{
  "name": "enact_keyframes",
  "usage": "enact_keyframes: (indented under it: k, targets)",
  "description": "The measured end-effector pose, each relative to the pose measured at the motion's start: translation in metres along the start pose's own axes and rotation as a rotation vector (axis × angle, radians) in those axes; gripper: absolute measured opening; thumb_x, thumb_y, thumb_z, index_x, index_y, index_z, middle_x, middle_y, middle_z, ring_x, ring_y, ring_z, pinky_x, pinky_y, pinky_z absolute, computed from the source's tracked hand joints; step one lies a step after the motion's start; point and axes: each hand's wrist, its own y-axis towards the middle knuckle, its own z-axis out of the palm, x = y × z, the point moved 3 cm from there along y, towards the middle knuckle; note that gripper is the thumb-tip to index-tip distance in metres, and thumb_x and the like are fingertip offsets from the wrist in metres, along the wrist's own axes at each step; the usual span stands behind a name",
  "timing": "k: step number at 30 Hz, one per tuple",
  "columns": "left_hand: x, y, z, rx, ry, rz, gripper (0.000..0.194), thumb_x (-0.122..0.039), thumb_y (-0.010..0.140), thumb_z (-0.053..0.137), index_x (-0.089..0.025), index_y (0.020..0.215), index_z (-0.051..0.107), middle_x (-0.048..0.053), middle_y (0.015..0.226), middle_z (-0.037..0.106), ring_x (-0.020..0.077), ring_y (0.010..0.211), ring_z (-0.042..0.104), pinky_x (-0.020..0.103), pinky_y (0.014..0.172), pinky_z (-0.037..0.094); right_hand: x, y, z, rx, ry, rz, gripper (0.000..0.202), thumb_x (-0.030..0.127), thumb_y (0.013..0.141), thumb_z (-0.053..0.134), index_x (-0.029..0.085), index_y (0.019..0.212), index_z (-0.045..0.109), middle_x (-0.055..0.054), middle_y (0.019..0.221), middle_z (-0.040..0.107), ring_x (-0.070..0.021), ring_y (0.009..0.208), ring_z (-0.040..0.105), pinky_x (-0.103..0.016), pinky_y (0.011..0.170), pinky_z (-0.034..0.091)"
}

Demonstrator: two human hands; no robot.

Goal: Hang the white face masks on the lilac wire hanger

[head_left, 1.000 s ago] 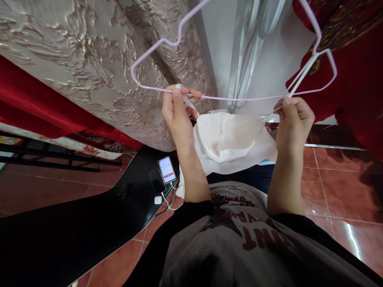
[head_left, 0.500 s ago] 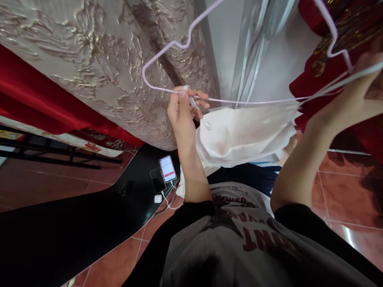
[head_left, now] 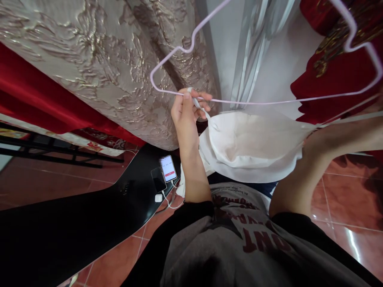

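Note:
My left hand is closed on the bottom bar of a pale lilac clothes hanger, thumb on top. A thin white strap loops over its fingers. From that strap a white, sheer-edged garment hangs below the bar, in front of my lap. On its other side, white straps stretch to the right edge of the view. My right hand is mostly cut off there, beside those straps; its fingers are hidden. The hanger's hook lies outside the view.
Gold-patterned fabric hangs at the upper left, with red cloth at the right. A black bench carries two phones, one a lit phone, a white charger and cables. Red tiles cover the floor.
The hanger and my left hand have shifted slightly right. My right hand has moved right and down, mostly out of view. The garment hangs lower and more spread, its right straps off the bar.

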Motion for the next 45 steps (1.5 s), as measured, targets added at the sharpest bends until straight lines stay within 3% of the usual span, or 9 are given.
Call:
enact_keyframes:
  k: [3, 5, 7, 19, 26, 31, 34, 41, 45]
  targets:
    - [0.002, -0.002, -0.001, 0.03, 0.026, -0.025, 0.032, -0.033, 0.115, 0.069, -0.026, 0.084, 0.07, 0.006, 0.087, 0.079, 0.0202, 0.065, 0.068, 0.031, 0.055, 0.047, 0.018, -0.016, 0.013, 0.422, -0.195, -0.364, 0.009, 0.047, 0.093, 0.09, 0.039, 0.094, 0.088, 0.002, 0.107, 0.083, -0.0296, 0.13, 0.074, -0.055, 0.118, 0.062]
    - [0.002, -0.003, -0.002, 0.045, 0.056, 0.009, 0.032, -0.032, 0.116, 0.065, -0.027, 0.086, 0.071, 0.006, 0.09, 0.081, 0.0204, 0.067, 0.068, 0.031, 0.056, 0.048, 0.018, -0.031, 0.027, 0.85, -0.379, -0.462, 0.017, 0.052, 0.093, 0.09, 0.036, 0.1, 0.089, -0.002, 0.104, 0.086, -0.0282, 0.106, 0.078, -0.056, 0.102, 0.064]
    - [0.001, -0.004, -0.003, 0.047, 0.086, 0.039, 0.03, -0.032, 0.116, 0.064, -0.027, 0.089, 0.075, 0.005, 0.092, 0.084, 0.0206, 0.069, 0.068, 0.03, 0.056, 0.048, 0.013, -0.039, 0.034, 1.029, -0.458, -0.436, 0.024, 0.058, 0.1, 0.08, 0.035, 0.098, 0.088, -0.002, 0.101, 0.086, -0.0253, 0.096, 0.077, -0.053, 0.097, 0.061]
    - [-0.043, 0.016, -0.059, -0.326, 0.315, 0.505, 0.048, 0.003, 0.102, 0.05, -0.025, 0.099, 0.089, 0.0, 0.116, 0.087, 0.0227, 0.105, 0.081, 0.027, 0.057, 0.042, -0.002, -0.035, 0.027, 0.86, -0.442, -0.433, 0.029, 0.062, 0.099, 0.077, 0.035, 0.091, 0.084, -0.001, 0.088, 0.072, -0.0235, 0.094, 0.065, -0.055, 0.116, 0.049]
    - [-0.075, 0.051, -0.021, 0.06, 0.417, 0.283, 0.033, 0.012, 0.103, 0.073, -0.015, 0.11, 0.091, 0.001, 0.092, 0.084, 0.0171, 0.089, 0.077, 0.028, 0.092, 0.064, -0.005, -0.044, 0.027, 0.842, -0.462, -0.473, 0.037, 0.07, 0.093, 0.08, 0.033, 0.091, 0.084, -0.002, 0.089, 0.076, -0.0253, 0.093, 0.065, -0.056, 0.116, 0.047]
    - [-0.091, 0.066, 0.01, 0.316, 0.637, 0.22, 0.039, 0.016, 0.104, 0.067, -0.015, 0.084, 0.081, 0.0, 0.081, 0.072, 0.0138, 0.075, 0.064, 0.022, 0.073, 0.052, -0.006, -0.047, 0.027, 0.801, -0.468, -0.521, 0.037, 0.069, 0.096, 0.077, 0.033, 0.089, 0.083, -0.002, 0.087, 0.075, -0.0241, 0.09, 0.064, -0.055, 0.112, 0.048]
    - [-0.084, 0.072, 0.01, 0.396, 0.653, 0.22, 0.048, 0.017, 0.105, 0.053, -0.018, 0.077, 0.071, 0.0, 0.072, 0.064, 0.0166, 0.067, 0.06, 0.026, 0.067, 0.049, -0.006, -0.046, 0.027, 0.804, -0.478, -0.508, 0.041, 0.074, 0.095, 0.076, 0.033, 0.089, 0.082, -0.002, 0.087, 0.073, -0.0247, 0.09, 0.063, -0.057, 0.114, 0.048]
    - [-0.024, 0.037, -0.018, -0.065, 0.07, 0.099, 0.037, -0.026, 0.125, 0.049, -0.022, 0.095, 0.069, 0.0, 0.074, 0.073, 0.0177, 0.067, 0.069, 0.031, 0.07, 0.057, -0.01, -0.045, 0.029, 0.816, -0.509, -0.497, 0.043, 0.076, 0.095, 0.074, 0.033, 0.091, 0.082, -0.003, 0.09, 0.075, -0.0267, 0.094, 0.066, -0.06, 0.117, 0.049]
    - [0.0, 0.004, -0.002, -0.033, -0.013, 0.065, 0.029, -0.028, 0.122, 0.058, -0.029, 0.096, 0.071, 0.001, 0.085, 0.08, 0.0213, 0.082, 0.077, 0.038, 0.087, 0.062, -0.007, -0.052, 0.031, 0.798, -0.465, -0.585, 0.033, 0.065, 0.096, 0.079, 0.034, 0.098, 0.086, -0.005, 0.095, 0.081, -0.0267, 0.096, 0.07, -0.055, 0.107, 0.054]
